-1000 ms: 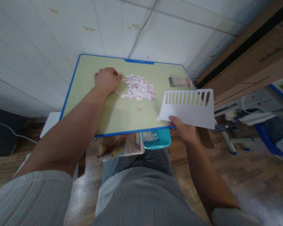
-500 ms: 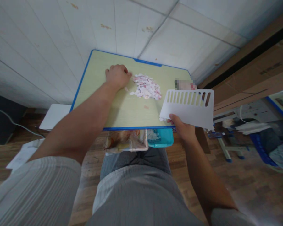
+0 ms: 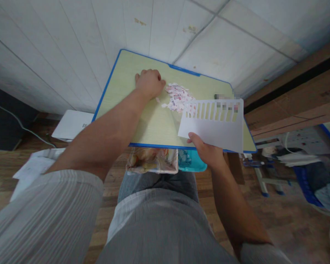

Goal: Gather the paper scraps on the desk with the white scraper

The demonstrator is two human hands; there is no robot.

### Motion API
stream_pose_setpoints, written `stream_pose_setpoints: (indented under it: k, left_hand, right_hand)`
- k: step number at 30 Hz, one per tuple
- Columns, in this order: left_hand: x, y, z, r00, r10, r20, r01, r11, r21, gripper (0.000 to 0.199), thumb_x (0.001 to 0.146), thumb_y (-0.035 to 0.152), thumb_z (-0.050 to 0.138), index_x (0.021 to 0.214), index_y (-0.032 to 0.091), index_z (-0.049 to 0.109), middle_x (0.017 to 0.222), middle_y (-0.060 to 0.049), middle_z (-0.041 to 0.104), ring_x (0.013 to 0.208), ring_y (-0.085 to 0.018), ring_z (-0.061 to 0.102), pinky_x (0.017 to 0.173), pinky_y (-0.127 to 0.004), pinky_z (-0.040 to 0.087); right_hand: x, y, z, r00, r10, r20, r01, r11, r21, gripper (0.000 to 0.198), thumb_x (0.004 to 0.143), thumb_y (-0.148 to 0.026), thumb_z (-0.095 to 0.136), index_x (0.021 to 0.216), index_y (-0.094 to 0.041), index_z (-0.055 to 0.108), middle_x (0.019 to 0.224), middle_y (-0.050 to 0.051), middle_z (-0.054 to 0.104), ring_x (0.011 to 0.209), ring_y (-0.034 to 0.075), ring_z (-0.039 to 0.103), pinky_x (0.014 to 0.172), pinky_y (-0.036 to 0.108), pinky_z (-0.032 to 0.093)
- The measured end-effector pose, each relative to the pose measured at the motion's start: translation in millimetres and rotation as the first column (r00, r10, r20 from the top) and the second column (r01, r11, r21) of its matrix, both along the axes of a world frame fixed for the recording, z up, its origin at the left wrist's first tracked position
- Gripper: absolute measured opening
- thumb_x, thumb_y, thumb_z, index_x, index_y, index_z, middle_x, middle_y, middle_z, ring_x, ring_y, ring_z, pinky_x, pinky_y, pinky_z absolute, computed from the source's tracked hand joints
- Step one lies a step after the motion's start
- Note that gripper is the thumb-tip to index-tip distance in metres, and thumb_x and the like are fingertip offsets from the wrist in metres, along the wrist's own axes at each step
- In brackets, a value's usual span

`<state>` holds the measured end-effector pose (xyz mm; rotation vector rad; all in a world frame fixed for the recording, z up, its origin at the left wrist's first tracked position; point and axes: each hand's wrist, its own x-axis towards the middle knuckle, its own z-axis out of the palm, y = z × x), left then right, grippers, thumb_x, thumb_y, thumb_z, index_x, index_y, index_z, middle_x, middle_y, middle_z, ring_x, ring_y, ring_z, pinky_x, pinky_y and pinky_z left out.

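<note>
In my right hand [image 3: 209, 150] is a white slotted plastic panel [image 3: 211, 132], gripped at its lower edge with the thumb on top. It hangs above the right front of the small pale-green table [image 3: 154, 126], and its slotted end covers the right side of a pile of torn paper scraps [image 3: 178, 95]. My left hand [image 3: 150, 83] rests on the tabletop just left of the pile, fingers curled; whatever they may hold is hidden. One small scrap lies apart, close below that hand.
Below the table's front edge are a plastic-lined box [image 3: 154, 168] and a turquoise bin [image 3: 200, 165] with pale bits inside. A pixelated item [image 3: 228, 97] lies at the back right. Cardboard [image 3: 291, 88] stands to the right, a white wall [image 3: 112, 22] behind.
My right hand has brought the slotted panel leftward, so it now overlaps the pile's right side. My left hand stays beside the pile. The whole view has shifted slightly.
</note>
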<state>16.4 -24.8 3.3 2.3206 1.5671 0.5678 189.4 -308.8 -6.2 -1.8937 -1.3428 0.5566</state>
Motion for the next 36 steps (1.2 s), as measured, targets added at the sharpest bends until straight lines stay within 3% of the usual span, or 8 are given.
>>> stream_pose_setpoints:
  k: [6, 16, 21, 23, 25, 29, 32, 36]
  left_hand:
    - [-1.4, -1.7, 1.6, 1.0, -0.022, 0.012, 0.022, 0.999, -0.029, 0.061, 0.109, 0.05, 0.032, 0.056, 0.023, 0.02, 0.154, -0.015, 0.072, 0.156, -0.035, 0.054, 0.114, -0.057, 0.039]
    - [-2.3, -3.0, 2.0, 1.0, -0.024, -0.001, 0.024, 1.0, -0.013, 0.053, 0.107, 0.052, 0.029, 0.063, 0.028, 0.013, 0.152, -0.016, 0.073, 0.154, -0.031, 0.055, 0.108, -0.058, 0.039]
    - [-1.9, 0.0, -0.9, 0.999, -0.032, -0.013, 0.032, 0.999, -0.025, 0.066, 0.11, 0.052, 0.024, 0.059, 0.015, 0.044, 0.156, -0.01, 0.072, 0.158, -0.036, 0.053, 0.112, -0.059, 0.038]
    - [-0.5, 0.1, -1.9, 1.0, 0.004, 0.023, -0.003, 0.999, -0.037, 0.055, 0.11, 0.053, 0.045, 0.079, 0.016, 0.071, 0.16, -0.007, 0.074, 0.16, -0.037, 0.055, 0.123, -0.061, 0.038]
    - [1.1, 0.0, -3.1, 0.996, 0.045, 0.076, -0.04, 0.997, -0.061, 0.032, 0.104, 0.053, 0.064, 0.11, 0.03, 0.085, 0.159, -0.003, 0.077, 0.159, -0.037, 0.055, 0.132, -0.067, 0.036]
    - [3.7, 0.5, -6.0, 0.988, 0.049, 0.146, -0.032, 0.992, -0.119, 0.048, 0.1, 0.059, 0.067, 0.144, 0.044, 0.079, 0.158, -0.001, 0.075, 0.163, -0.039, 0.047, 0.14, -0.067, 0.026]
    - [4.6, 1.0, -7.1, 0.988, 0.06, 0.144, -0.045, 0.993, -0.107, 0.053, 0.097, 0.058, 0.066, 0.146, 0.043, 0.079, 0.157, -0.003, 0.075, 0.161, -0.04, 0.048, 0.139, -0.065, 0.026]
    - [4.8, 0.7, -6.6, 0.99, 0.068, 0.124, -0.059, 0.996, -0.073, 0.048, 0.096, 0.05, 0.064, 0.139, 0.04, 0.083, 0.155, -0.007, 0.075, 0.156, -0.04, 0.052, 0.135, -0.065, 0.032]
  right_hand:
    - [-16.7, -5.9, 0.4, 0.995, 0.094, -0.026, -0.095, 0.995, -0.044, 0.044, 0.093, -0.064, 0.067, 0.062, -0.032, 0.072, 0.064, 0.004, 0.07, 0.086, 0.034, 0.078, 0.12, 0.053, 0.055]
    - [-16.1, -6.6, 3.8, 0.97, 0.227, -0.086, -0.229, 0.973, -0.017, 0.04, 0.095, -0.053, 0.07, 0.061, -0.032, 0.074, 0.061, 0.0, 0.067, 0.08, 0.029, 0.076, 0.117, 0.049, 0.057]
    - [-12.5, -9.1, -0.8, 0.966, 0.151, -0.21, -0.153, 0.988, 0.006, 0.043, 0.09, -0.052, 0.079, 0.056, -0.029, 0.07, 0.056, 0.001, 0.066, 0.061, 0.023, 0.066, 0.081, 0.043, 0.063]
    - [-10.9, -10.1, -2.8, 0.957, 0.091, -0.276, -0.079, 0.995, 0.055, 0.047, 0.089, -0.054, 0.082, 0.054, -0.028, 0.066, 0.057, 0.002, 0.068, 0.058, 0.022, 0.065, 0.069, 0.04, 0.061]
    - [-9.2, -9.7, -4.1, 0.946, 0.061, -0.318, -0.024, 0.993, 0.119, 0.046, 0.09, -0.052, 0.085, 0.055, -0.027, 0.067, 0.058, 0.002, 0.07, 0.056, 0.021, 0.064, 0.065, 0.038, 0.061]
    - [-6.7, -1.4, -3.8, 0.892, 0.061, -0.448, 0.082, 0.953, 0.292, 0.03, 0.088, -0.037, 0.086, 0.064, -0.026, 0.071, 0.059, -0.002, 0.067, 0.054, 0.018, 0.063, 0.062, 0.034, 0.058]
    - [-4.5, 8.3, -1.1, 0.758, 0.076, -0.648, 0.229, 0.899, 0.373, 0.024, 0.081, -0.036, 0.088, 0.071, -0.027, 0.068, 0.056, -0.006, 0.06, 0.047, 0.014, 0.055, 0.053, 0.031, 0.052]
    - [3.7, 14.7, 4.7, 0.623, 0.078, -0.778, 0.272, 0.911, 0.309, 0.037, 0.077, -0.04, 0.092, 0.067, -0.026, 0.059, 0.051, -0.008, 0.055, 0.047, 0.011, 0.054, 0.066, 0.028, 0.061]
